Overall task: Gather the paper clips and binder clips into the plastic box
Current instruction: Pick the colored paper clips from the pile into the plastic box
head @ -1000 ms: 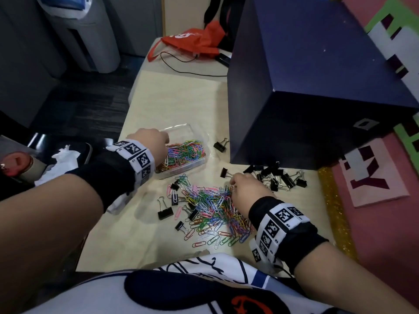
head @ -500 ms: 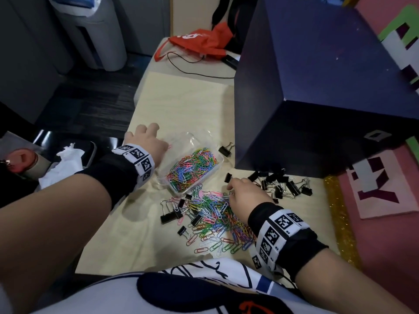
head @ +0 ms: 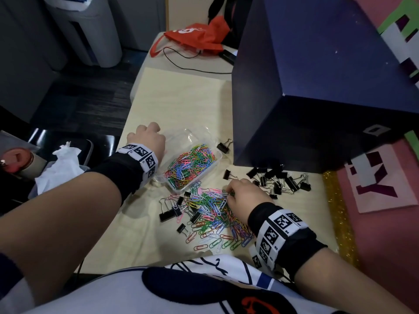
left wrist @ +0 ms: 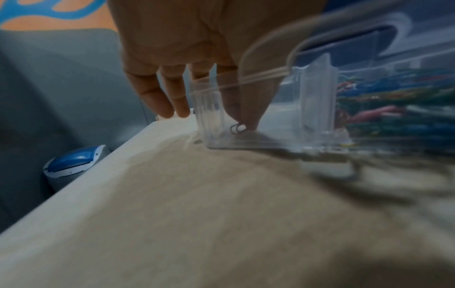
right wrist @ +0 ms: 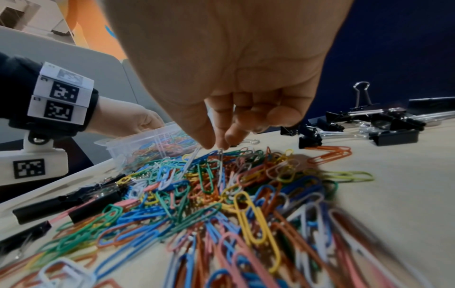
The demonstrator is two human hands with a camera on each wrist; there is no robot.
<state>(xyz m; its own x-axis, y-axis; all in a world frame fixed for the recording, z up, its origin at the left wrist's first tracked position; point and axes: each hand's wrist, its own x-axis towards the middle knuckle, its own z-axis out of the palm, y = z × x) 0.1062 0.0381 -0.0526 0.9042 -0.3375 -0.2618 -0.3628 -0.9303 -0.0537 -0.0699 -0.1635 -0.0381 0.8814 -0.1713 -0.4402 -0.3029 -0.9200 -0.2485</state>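
The right wrist view is showing the right hand [right wrist: 221, 109] pinching thin wire paper clips [right wrist: 209, 194] at the far edge of the colourful pile, just beside the clear ribbed plastic box [head: 192, 164] on the bench [head: 181, 98]. Only the left wrist view is revealing the left hand [left wrist: 187, 68] gripping the box's corner, thumb inside. Black binder clips [head: 278, 180] are lying right of the box.

Plastic box [head: 205, 141] behind paper clips [head: 210, 207], left of binder clips [head: 278, 180]

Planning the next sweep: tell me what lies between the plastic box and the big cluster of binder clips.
In the head view, bare table with one stray binder clip lies between the plastic box and the binder clips.
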